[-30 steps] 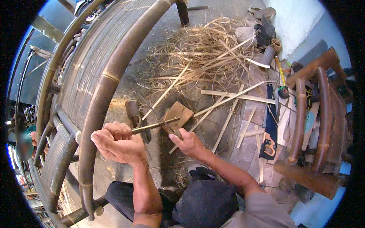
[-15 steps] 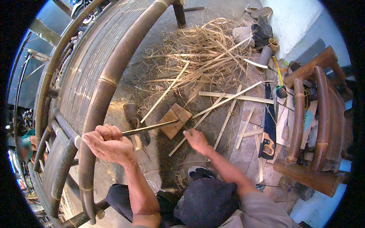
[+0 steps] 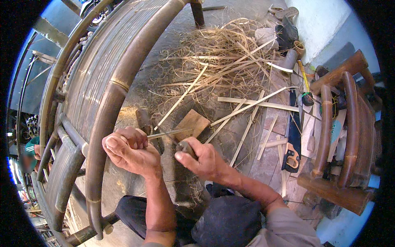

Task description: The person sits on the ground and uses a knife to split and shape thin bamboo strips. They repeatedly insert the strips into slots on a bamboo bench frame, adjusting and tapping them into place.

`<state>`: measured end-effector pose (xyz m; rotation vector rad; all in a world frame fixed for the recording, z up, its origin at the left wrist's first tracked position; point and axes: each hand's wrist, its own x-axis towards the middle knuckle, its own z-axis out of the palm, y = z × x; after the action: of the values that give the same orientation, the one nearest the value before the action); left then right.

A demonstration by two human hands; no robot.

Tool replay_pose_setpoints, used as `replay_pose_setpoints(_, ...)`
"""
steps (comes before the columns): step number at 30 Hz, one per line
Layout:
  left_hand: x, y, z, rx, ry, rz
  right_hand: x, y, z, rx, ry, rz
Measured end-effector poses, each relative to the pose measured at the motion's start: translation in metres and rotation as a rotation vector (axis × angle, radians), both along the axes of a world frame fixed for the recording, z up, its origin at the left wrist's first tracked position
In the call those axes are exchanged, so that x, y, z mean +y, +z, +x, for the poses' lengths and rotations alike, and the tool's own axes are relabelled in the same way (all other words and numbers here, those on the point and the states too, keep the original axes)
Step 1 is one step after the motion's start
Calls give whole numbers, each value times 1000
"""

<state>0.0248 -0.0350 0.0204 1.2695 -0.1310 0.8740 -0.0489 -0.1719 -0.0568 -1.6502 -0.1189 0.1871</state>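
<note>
1. The left hand (image 3: 129,150) was closed in a fist around one end of a thin bamboo strip (image 3: 168,133), which lay almost level in front of the person, above the floor (image 3: 214,105).
2. The right hand (image 3: 201,158) was closed around a dark handle (image 3: 185,147), probably of a knife; its blade was not clear to see, but it seemed to meet the strip near the left fist.
3. The strip looked light and thin. I judged it stiff along its length but springy, so that it would bend if it were held only at the far end.
4. Its edges were probably sharp and splintery, and the skin side smooth. A firm grip close to the working point, like the left fist had, seemed the safest place to hold.
5. A small wooden block (image 3: 192,123) lay on the floor just behind the strip, and a pile of shavings (image 3: 222,57) was further away.
6. A curved bamboo frame (image 3: 111,94) stood at the left.
</note>
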Motion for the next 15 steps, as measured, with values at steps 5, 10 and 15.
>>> replay_pose_setpoints(5, -10, 1, 3, 11, 112, -18, 24, 6, 15, 17, 35, -210)
replay_pose_setpoints(10, -8, 3, 4, 45, 149, -45, 32, -47, 10, -202, -83, -366)
replay_pose_setpoints(15, 11, 5, 9, 75, 202, -16, 23, -85, 6, -132, -99, -370)
